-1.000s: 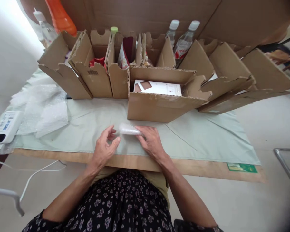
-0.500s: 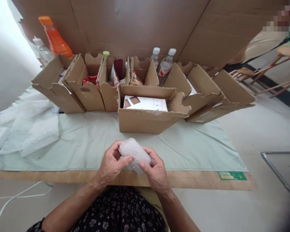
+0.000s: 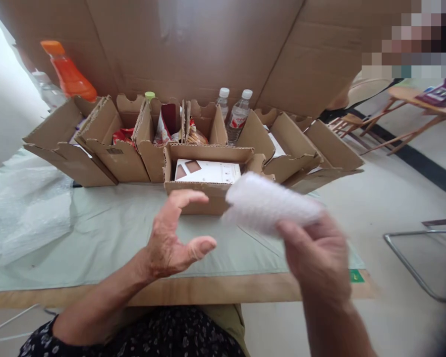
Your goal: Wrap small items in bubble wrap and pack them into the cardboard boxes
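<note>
A bubble-wrapped bundle (image 3: pixel 267 203), whitish and blurred by motion, is gripped at its right end by my right hand (image 3: pixel 315 253). It is held up above the table, in front of the near cardboard box (image 3: pixel 204 198). What lies inside the wrap cannot be made out. My left hand (image 3: pixel 174 238) is open and apart from the bundle, thumb and fingers spread, just in front of that same box. Inside the box lies a white carton (image 3: pixel 208 171) with brown squares on it.
Behind stands a row of open cardboard boxes (image 3: pixel 130 161) with packets inside. An orange bottle (image 3: pixel 69 74) and clear bottles (image 3: pixel 240 116) rise behind them. Loose bubble wrap (image 3: pixel 33 208) lies at the left. A metal frame (image 3: pixel 405 263) stands at the right; a person is partly visible beyond.
My left hand has let go of the bundle and opened. My right hand has carried it up and to the right. The view has shifted slightly.
</note>
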A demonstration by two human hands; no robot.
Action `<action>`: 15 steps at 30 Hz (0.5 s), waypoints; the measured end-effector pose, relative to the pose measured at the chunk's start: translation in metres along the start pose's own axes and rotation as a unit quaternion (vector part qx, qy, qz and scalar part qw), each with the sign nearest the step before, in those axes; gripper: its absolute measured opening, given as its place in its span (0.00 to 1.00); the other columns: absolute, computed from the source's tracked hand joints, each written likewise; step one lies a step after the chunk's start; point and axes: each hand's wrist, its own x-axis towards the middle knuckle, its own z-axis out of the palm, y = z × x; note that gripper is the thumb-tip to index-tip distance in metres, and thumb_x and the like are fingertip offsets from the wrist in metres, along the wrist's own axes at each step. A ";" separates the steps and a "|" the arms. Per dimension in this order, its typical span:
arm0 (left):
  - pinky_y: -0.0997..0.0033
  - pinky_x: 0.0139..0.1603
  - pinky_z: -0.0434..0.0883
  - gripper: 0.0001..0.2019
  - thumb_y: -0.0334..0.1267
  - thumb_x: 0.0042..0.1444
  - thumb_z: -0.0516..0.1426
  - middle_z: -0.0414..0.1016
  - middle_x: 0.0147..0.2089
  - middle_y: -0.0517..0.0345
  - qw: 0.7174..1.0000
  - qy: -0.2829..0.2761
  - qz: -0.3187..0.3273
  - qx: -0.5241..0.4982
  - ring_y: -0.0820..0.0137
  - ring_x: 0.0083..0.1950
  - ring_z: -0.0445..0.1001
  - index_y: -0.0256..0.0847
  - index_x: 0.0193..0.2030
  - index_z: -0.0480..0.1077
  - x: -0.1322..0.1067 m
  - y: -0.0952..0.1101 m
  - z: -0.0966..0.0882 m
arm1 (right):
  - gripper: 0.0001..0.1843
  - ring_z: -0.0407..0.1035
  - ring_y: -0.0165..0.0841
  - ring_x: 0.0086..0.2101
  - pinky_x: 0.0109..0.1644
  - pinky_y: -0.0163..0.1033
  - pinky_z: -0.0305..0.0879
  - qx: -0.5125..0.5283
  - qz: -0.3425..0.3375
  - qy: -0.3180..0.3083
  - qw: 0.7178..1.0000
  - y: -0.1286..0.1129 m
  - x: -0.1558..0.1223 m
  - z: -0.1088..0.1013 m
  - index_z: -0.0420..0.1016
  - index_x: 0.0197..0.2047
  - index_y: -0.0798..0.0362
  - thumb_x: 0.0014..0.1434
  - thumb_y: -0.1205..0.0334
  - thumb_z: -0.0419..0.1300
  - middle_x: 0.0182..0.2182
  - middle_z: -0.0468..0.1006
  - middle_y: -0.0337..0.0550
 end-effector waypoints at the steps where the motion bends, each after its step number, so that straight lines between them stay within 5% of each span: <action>1: 0.52 0.65 0.70 0.25 0.52 0.64 0.64 0.77 0.58 0.44 0.996 0.010 0.052 0.075 0.54 0.63 0.74 0.42 0.62 0.69 0.010 -0.002 -0.003 | 0.21 0.77 0.37 0.40 0.42 0.43 0.76 -0.083 -0.084 0.047 0.992 -0.006 0.017 -0.006 0.79 0.53 0.46 0.58 0.51 0.73 0.45 0.83 0.42; 3: 0.44 0.70 0.65 0.22 0.42 0.63 0.64 0.76 0.62 0.42 0.969 0.003 0.105 0.222 0.49 0.70 0.70 0.41 0.62 0.70 0.027 -0.007 -0.007 | 0.19 0.76 0.39 0.41 0.45 0.46 0.74 -0.267 -0.213 0.088 0.936 -0.016 0.047 -0.011 0.79 0.53 0.47 0.60 0.53 0.70 0.46 0.83 0.45; 6: 0.40 0.70 0.62 0.15 0.35 0.63 0.62 0.80 0.56 0.43 0.931 -0.052 0.103 0.346 0.48 0.65 0.74 0.38 0.56 0.73 0.039 -0.017 -0.007 | 0.12 0.76 0.45 0.39 0.46 0.51 0.70 -0.502 -0.253 -0.018 0.827 -0.025 0.080 -0.005 0.80 0.47 0.52 0.62 0.58 0.62 0.40 0.83 0.52; 11: 0.49 0.64 0.67 0.08 0.32 0.66 0.57 0.82 0.38 0.54 0.910 -0.050 0.113 0.396 0.61 0.41 0.77 0.39 0.49 0.77 0.037 -0.028 -0.001 | 0.06 0.73 0.41 0.29 0.36 0.43 0.62 -0.718 -0.097 -0.187 0.664 -0.045 0.117 0.023 0.78 0.33 0.55 0.57 0.65 0.59 0.25 0.77 0.50; 15: 0.51 0.61 0.68 0.08 0.32 0.66 0.57 0.79 0.34 0.55 0.904 -0.048 0.106 0.411 0.61 0.38 0.74 0.39 0.47 0.78 0.039 -0.027 0.000 | 0.08 0.74 0.38 0.32 0.33 0.39 0.60 -0.741 0.023 -0.256 0.621 -0.059 0.150 0.046 0.79 0.32 0.57 0.57 0.65 0.59 0.29 0.79 0.53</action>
